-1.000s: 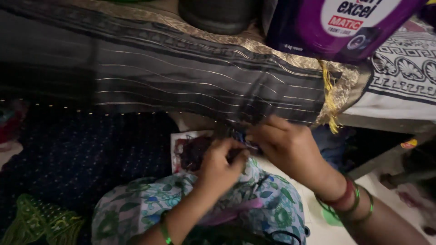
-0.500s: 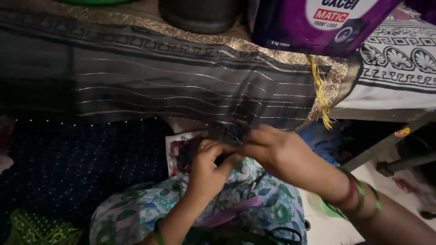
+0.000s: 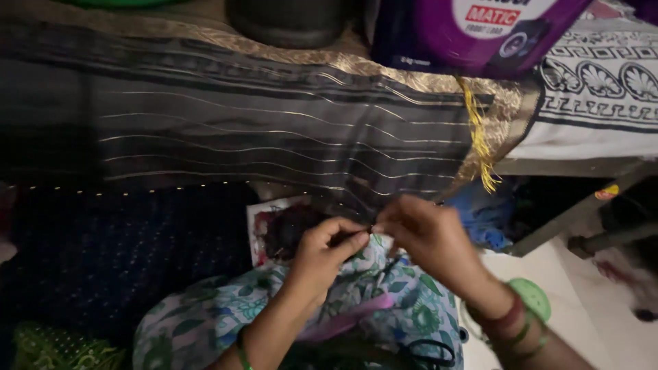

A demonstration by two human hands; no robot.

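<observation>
The left hand point(image 3: 322, 250) and right hand point(image 3: 425, 236) meet at lower centre, fingers pinched on the hem of the dark striped fabric point(image 3: 274, 144) draping off the desk point(image 3: 569, 164). The cloth is judged light, soft and limp; grip at the hem. A purple detergent bag point(image 3: 473, 34) crowds the upper right; open room lies lower right.

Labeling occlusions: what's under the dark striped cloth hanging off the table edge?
Under the dark striped cloth, only a gold-patterned border shows at its top edge; the table surface is covered. Below its hanging hem, the left hand and right hand pinch something too small to identify.
</observation>
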